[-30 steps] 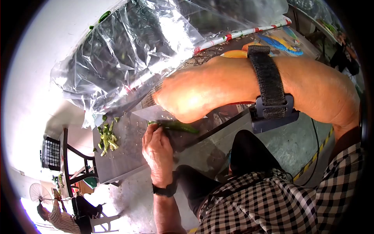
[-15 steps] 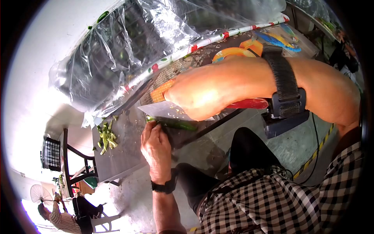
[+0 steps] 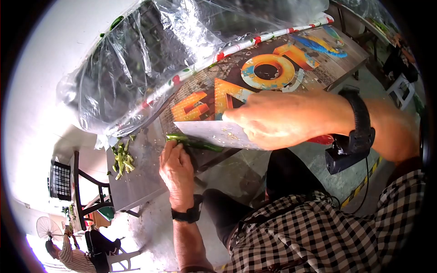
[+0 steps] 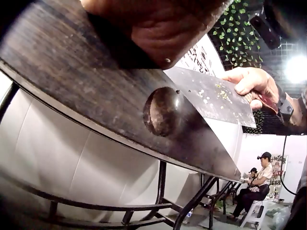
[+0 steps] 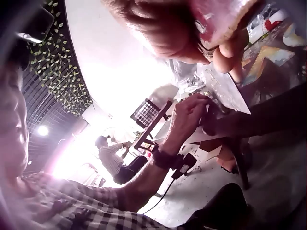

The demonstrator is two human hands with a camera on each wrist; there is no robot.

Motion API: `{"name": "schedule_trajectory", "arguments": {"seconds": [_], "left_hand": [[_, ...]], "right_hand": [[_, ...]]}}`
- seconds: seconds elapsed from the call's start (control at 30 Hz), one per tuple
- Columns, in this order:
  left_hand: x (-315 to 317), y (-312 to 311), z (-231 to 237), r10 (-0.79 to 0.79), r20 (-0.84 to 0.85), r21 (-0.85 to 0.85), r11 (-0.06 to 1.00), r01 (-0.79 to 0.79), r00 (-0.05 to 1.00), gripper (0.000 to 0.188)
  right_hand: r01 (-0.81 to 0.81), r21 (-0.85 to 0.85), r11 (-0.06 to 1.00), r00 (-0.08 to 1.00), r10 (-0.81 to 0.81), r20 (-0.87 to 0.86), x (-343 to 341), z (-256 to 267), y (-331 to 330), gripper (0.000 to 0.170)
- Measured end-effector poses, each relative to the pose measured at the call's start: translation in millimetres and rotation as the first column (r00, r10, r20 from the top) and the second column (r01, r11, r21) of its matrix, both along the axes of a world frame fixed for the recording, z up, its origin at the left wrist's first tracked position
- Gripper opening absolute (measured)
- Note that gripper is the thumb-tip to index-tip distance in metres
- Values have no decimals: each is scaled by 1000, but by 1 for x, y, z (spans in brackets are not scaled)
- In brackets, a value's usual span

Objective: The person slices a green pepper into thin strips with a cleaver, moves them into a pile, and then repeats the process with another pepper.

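Note:
My left hand (image 3: 175,169) lies at the near edge of the table, its fingertips holding the left end of a long green pepper (image 3: 202,145). In my right hand (image 3: 278,119) is a cleaver with a red handle (image 3: 322,139). Pale bits and seeds stick to its wide blade (image 3: 216,131), which is tilted just beyond the pepper. The left wrist view shows the cleaver blade (image 4: 206,96) from the side, above the table edge; there the left hand (image 4: 158,31) hides the pepper. Cut green pieces (image 3: 123,160) lie in a small heap left of the left hand.
Clear plastic sheeting (image 3: 123,77) covers a dark mass along the table's far side. Printed orange letters mark the tabletop (image 3: 314,75). A black crate (image 3: 60,180) stands at the left, and a seated person (image 3: 75,255) is farther off. A round hole (image 4: 163,111) pierces the table near its edge.
The right hand has moved right with the cleaver, uncovering more of the blade and the printed letters. My left hand has shifted slightly left, still at the pepper's end.

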State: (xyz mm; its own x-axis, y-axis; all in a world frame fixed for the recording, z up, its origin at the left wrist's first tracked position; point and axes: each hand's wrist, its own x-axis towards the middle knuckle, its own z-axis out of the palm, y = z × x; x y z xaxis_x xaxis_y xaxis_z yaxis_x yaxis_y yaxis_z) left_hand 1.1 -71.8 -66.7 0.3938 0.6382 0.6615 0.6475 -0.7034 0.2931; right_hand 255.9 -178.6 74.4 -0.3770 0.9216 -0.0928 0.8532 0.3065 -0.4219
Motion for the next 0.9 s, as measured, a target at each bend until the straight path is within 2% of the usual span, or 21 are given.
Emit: {"name": "schedule_trajectory", "arguments": {"seconds": [0.1,0.2,0.23,0.33,0.37,0.47,0.5,0.6,0.63,0.77,0.9], "left_hand": [[-1,-1,2,-4,-18,-2,1000,4,1000,16],[-2,1,0,-12,-15,10,1000,12,1000,16],[-2,0,0,-9,-11,2,1000,9,1000,16],[-1,-1,2,-8,0,-10,1000,8,1000,15],[-2,-1,1,-11,1,-9,1000,11,1000,15],[-3,-1,2,-16,18,-16,1000,17,1000,15],[-2,-1,1,-18,28,-20,1000,19,999,15],[-2,-2,3,-9,21,-39,999,10,1000,18],[-2,-3,3,-4,23,-48,999,6,1000,20],[2,-6,5,-5,43,-38,999,7,999,25],[2,-7,6,-17,39,-36,999,19,999,28]], "right_hand": [[44,38,998,999,-44,-10,2,-6,-14,16],[-14,110,994,990,29,-136,14,-22,-22,13],[-78,269,960,990,107,-94,17,-25,-26,24],[43,156,987,999,-47,24,8,-26,-40,37],[29,124,992,999,-32,22,6,-21,-45,45],[9,148,989,1000,-13,27,3,-16,-55,10],[10,162,987,999,-4,-36,10,-26,-57,43],[7,179,984,999,1,-42,23,-31,-68,40],[87,81,993,995,-83,-53,19,-20,-73,27],[93,136,986,996,-92,-19,12,-25,-81,31],[138,63,988,988,-133,-79,14,-28,-82,30]]}}
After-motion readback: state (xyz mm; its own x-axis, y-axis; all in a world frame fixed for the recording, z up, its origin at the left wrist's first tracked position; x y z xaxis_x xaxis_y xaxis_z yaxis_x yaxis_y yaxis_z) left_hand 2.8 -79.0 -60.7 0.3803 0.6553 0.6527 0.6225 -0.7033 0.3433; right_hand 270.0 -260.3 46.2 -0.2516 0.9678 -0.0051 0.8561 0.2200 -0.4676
